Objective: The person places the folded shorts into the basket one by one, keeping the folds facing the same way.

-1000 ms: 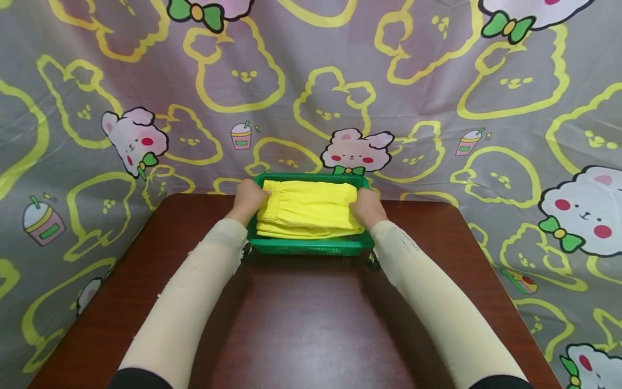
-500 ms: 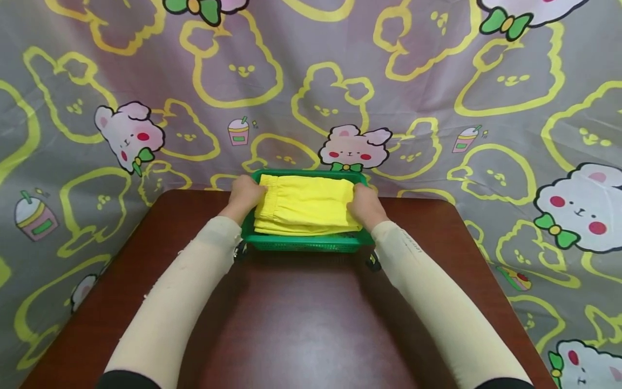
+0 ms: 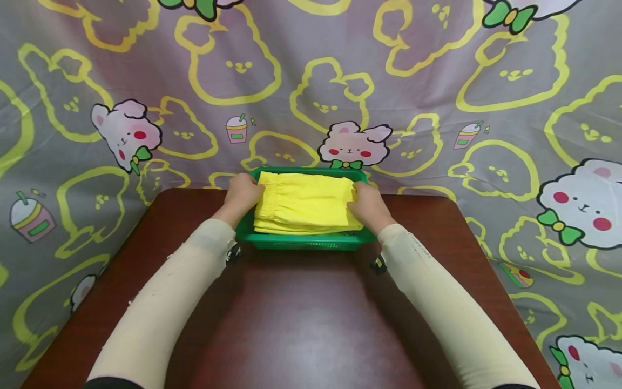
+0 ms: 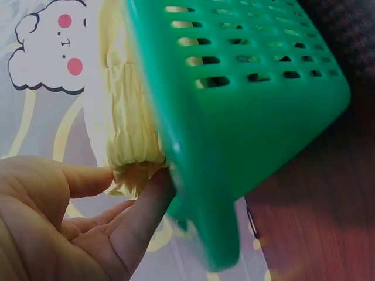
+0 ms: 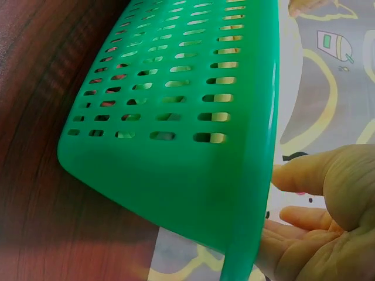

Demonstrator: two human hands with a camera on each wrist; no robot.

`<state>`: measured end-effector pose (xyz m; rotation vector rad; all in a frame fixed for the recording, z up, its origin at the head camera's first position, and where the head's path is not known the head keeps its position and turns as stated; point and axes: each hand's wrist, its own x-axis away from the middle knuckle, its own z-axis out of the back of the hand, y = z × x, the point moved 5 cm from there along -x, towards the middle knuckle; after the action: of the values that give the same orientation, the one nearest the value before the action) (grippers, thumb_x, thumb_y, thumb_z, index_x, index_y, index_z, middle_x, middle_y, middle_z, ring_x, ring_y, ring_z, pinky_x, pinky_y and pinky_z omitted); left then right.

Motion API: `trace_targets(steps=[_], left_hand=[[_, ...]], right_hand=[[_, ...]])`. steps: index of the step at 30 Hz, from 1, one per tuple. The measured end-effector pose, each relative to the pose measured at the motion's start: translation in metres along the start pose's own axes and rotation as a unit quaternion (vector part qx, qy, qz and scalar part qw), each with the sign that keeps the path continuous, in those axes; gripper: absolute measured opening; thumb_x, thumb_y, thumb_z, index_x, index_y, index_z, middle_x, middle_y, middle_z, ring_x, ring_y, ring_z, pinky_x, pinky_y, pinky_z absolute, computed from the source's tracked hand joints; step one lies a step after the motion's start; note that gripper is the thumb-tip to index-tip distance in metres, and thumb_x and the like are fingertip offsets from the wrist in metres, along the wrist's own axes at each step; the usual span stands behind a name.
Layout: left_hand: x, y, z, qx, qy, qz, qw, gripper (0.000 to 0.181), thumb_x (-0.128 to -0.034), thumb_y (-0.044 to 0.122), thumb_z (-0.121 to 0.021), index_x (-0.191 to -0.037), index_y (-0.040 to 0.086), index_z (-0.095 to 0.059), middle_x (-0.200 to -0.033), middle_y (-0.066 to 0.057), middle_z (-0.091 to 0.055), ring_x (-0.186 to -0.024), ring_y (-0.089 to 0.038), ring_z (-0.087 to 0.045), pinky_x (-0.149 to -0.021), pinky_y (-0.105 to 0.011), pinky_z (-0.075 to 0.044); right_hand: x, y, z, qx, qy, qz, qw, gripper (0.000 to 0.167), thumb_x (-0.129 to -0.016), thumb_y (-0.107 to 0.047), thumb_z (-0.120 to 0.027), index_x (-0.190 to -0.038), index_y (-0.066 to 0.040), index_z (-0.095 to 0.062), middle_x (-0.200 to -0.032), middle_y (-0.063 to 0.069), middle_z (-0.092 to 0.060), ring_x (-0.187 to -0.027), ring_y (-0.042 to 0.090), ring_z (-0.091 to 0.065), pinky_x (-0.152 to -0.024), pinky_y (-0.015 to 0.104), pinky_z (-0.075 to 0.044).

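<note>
Folded yellow pants (image 3: 311,202) with a gathered elastic waistband lie in a green plastic basket (image 3: 301,239). At the waistband end, my left hand (image 3: 241,194) pinches the fabric. The left wrist view shows the thumb and fingers of that left hand (image 4: 76,216) on either side of the pants' end (image 4: 132,129), above the basket rim (image 4: 176,140). My right hand (image 3: 373,206) holds the opposite end, its thumb against the cloth. In the right wrist view, the fingertips of the right hand (image 5: 316,216) are partly hidden behind the basket wall (image 5: 158,181).
The basket stands near the far edge of a dark brown wooden table (image 3: 296,313). A grey curtain (image 3: 413,48) with yellow outlines and white bears hangs behind and beside the table.
Both hands have shifted slightly outward, and the right thumb and fingers look more spread. The basket and pants stay nearly in place; the view has tilted a little.
</note>
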<state>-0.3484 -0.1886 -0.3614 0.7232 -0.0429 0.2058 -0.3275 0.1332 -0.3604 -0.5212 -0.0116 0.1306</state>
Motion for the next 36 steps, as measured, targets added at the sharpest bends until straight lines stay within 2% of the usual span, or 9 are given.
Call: trace_targets(steps=[5,7,9,11,13,17,24,28,36], left_hand=[[0.011,0.004,0.007,-0.01,-0.021,-0.006,0.9997,0.04,-0.1028,0.032,-0.058,-0.068,0.012,-0.051,-0.059,-0.003,-0.044,-0.053,-0.024,-0.06,-0.05,-0.035,-0.05],[0.015,0.005,0.01,-0.008,-0.03,-0.012,0.9995,0.031,-0.1027,0.031,-0.058,-0.083,0.007,-0.061,-0.077,-0.01,-0.057,-0.063,-0.029,-0.069,-0.056,-0.037,-0.055],[0.018,0.006,0.011,-0.006,-0.037,-0.021,0.9991,0.029,-0.1027,0.03,-0.057,-0.106,0.002,-0.066,-0.104,-0.018,-0.064,-0.072,-0.032,-0.073,-0.062,-0.038,-0.058],[0.019,0.005,0.012,-0.007,-0.041,-0.025,0.9988,0.038,-0.1029,0.029,-0.057,-0.126,0.0,-0.063,-0.126,-0.023,-0.061,-0.075,-0.032,-0.074,-0.065,-0.038,-0.059],[0.02,0.004,0.013,-0.01,-0.043,-0.027,0.9987,0.045,-0.1032,0.03,-0.057,-0.137,0.0,-0.058,-0.137,-0.023,-0.058,-0.073,-0.03,-0.074,-0.065,-0.038,-0.059],[0.021,0.002,0.014,-0.022,-0.036,-0.038,0.9984,0.047,-0.1027,0.033,-0.059,-0.138,0.002,-0.058,-0.136,-0.021,-0.059,-0.069,-0.027,-0.071,-0.063,-0.038,-0.058],[0.03,0.006,0.016,-0.079,-0.012,-0.092,0.9925,0.042,-0.1021,0.033,-0.057,-0.131,0.004,-0.064,-0.126,-0.016,-0.067,-0.09,-0.028,-0.063,-0.071,-0.04,-0.052],[0.036,0.006,0.017,-0.083,-0.004,-0.116,0.9897,0.04,-0.1025,0.033,-0.059,-0.13,0.005,-0.066,-0.124,-0.016,-0.069,-0.098,-0.03,-0.067,-0.077,-0.045,-0.055],[0.05,0.004,0.015,-0.061,-0.033,-0.162,0.9844,0.041,-0.1038,0.032,-0.06,-0.136,0.005,-0.061,-0.133,-0.017,-0.064,-0.122,-0.035,-0.061,-0.094,-0.052,-0.053]], right_hand=[[0.002,0.0,0.003,-0.012,-0.007,0.005,0.9999,0.059,-0.097,-0.018,-0.067,-0.147,0.005,-0.045,-0.143,0.024,-0.056,-0.131,0.038,-0.054,-0.111,0.052,-0.044],[0.003,0.0,0.004,-0.019,-0.006,0.007,0.9998,0.059,-0.097,-0.018,-0.067,-0.148,0.004,-0.045,-0.145,0.023,-0.055,-0.132,0.037,-0.054,-0.111,0.052,-0.044],[0.005,0.001,0.006,-0.028,-0.002,0.011,0.9995,0.059,-0.097,-0.017,-0.067,-0.148,0.003,-0.046,-0.145,0.022,-0.055,-0.132,0.037,-0.053,-0.111,0.052,-0.044],[0.007,0.001,0.007,-0.036,0.0,0.019,0.9992,0.058,-0.097,-0.016,-0.066,-0.148,0.003,-0.047,-0.146,0.021,-0.055,-0.133,0.036,-0.053,-0.111,0.053,-0.044],[0.009,0.002,0.008,-0.04,0.001,0.028,0.9988,0.057,-0.097,-0.016,-0.066,-0.148,0.002,-0.047,-0.146,0.021,-0.055,-0.134,0.036,-0.053,-0.11,0.052,-0.044],[0.011,0.001,0.011,-0.05,0.005,0.045,0.9977,0.056,-0.097,-0.016,-0.066,-0.147,0.002,-0.048,-0.145,0.021,-0.056,-0.134,0.037,-0.053,-0.11,0.053,-0.044],[0.018,0.0,0.013,-0.062,0.002,0.048,0.9969,0.055,-0.099,-0.018,-0.065,-0.149,-0.001,-0.048,-0.149,0.017,-0.053,-0.138,0.035,-0.049,-0.112,0.053,-0.042],[0.022,-0.001,0.014,-0.06,0.003,0.054,0.9967,0.055,-0.1,-0.02,-0.065,-0.149,-0.003,-0.047,-0.15,0.016,-0.053,-0.139,0.035,-0.048,-0.113,0.054,-0.042],[0.034,-0.002,0.022,-0.035,0.017,0.075,0.9965,0.055,-0.1,-0.022,-0.064,-0.149,-0.004,-0.048,-0.15,0.015,-0.053,-0.141,0.032,-0.047,-0.115,0.052,-0.04]])
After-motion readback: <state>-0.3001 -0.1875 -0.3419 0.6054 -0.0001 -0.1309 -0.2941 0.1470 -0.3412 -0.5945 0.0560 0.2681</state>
